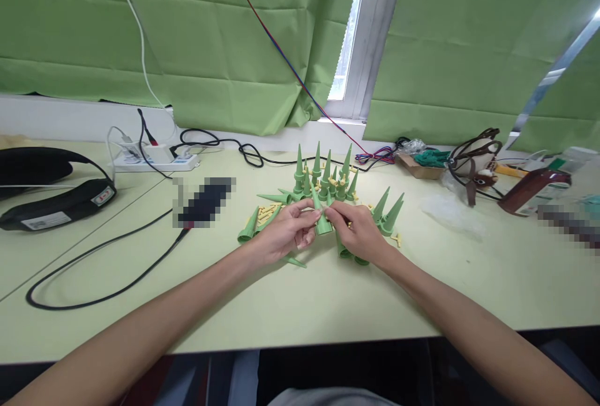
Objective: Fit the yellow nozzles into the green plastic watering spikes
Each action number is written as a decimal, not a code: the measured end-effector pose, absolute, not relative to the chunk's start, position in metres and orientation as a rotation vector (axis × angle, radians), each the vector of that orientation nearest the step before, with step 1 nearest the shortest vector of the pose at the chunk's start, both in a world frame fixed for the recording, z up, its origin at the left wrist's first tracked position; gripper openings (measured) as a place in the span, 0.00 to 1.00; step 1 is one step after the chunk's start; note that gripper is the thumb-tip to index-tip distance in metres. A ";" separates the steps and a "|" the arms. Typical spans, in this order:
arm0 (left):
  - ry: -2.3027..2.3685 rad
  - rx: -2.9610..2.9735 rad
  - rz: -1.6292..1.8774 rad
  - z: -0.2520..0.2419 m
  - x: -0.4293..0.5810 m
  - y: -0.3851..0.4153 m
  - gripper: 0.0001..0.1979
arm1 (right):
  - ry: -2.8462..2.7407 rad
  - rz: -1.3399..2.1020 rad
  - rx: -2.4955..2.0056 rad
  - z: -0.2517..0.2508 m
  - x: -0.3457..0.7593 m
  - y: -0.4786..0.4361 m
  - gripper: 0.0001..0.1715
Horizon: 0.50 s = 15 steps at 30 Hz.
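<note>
My left hand (pixel 293 231) is closed around a hollow green plastic spike (pixel 322 225), its tip pointing away and its wide end toward me. Against the spike's right side, my right hand (pixel 359 231) is pinched; what its fingertips grip is hidden. Behind both hands stand several green spikes (pixel 317 162), some with small yellow T-shaped pieces on them. More green spikes (pixel 248 231) lie left of my left hand, beside a pile of yellow pieces (pixel 268 212). Partly under my right hand are other green parts (pixel 360 260).
At the left are a black strap-like device (pixel 89 203), a power strip (pixel 154 161) and a blurred dark phone-like object (pixel 206 202) with a black cable. To the right are a small cardboard box (pixel 419 167), clear plastic (pixel 452 212) and a brown bottle (pixel 534 188).
</note>
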<state>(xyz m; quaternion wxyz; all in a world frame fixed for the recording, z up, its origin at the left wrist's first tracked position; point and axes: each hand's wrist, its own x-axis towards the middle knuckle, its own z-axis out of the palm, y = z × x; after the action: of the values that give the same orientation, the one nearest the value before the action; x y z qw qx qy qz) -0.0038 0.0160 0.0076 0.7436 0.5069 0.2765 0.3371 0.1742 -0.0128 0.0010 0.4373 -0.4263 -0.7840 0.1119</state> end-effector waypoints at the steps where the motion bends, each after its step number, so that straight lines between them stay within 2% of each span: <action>1: 0.595 1.137 0.743 0.007 -0.004 0.016 0.16 | -1.947 0.278 -1.068 0.000 0.174 -0.012 0.21; 15: 0.709 1.797 0.939 0.005 -0.001 0.009 0.10 | -1.892 0.344 -1.161 0.002 0.173 -0.010 0.23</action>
<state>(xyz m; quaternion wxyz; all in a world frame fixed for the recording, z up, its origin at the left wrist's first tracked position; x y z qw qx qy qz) -0.0014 0.0088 0.0051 0.4767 0.7356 0.2900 0.3841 0.1729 -0.0105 0.0023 0.4328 -0.4660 -0.7592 0.1380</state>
